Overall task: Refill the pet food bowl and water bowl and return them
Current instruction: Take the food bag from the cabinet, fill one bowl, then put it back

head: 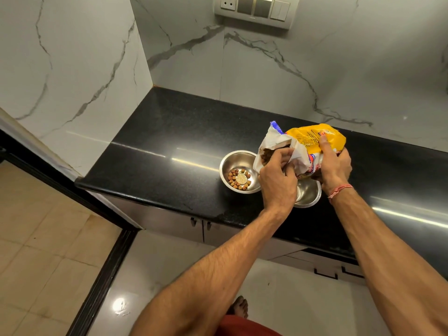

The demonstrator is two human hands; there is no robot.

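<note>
Both hands, left hand (278, 175) and right hand (333, 163), grip the bag (308, 139); we should tip slowly over the bowl (238, 170).

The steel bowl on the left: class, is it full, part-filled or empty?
Part-filled. The round steel bowl holds only a thin scatter of brown kibble pieces, with bare metal showing between and above them.

Single view, head-worn, wide-angle. Looks forward and steeply down from above a black countertop (169, 141) that runs from frame centre to the right edge. Both forearms enter from the bottom edge and reach up to mid-frame, so the work area sits at arm's reach. Marble wall corner (148, 57) fills the upper half; floor tiles (36, 238) lower left. Straight edges bow near the frame borders. No second view to compare.
</note>
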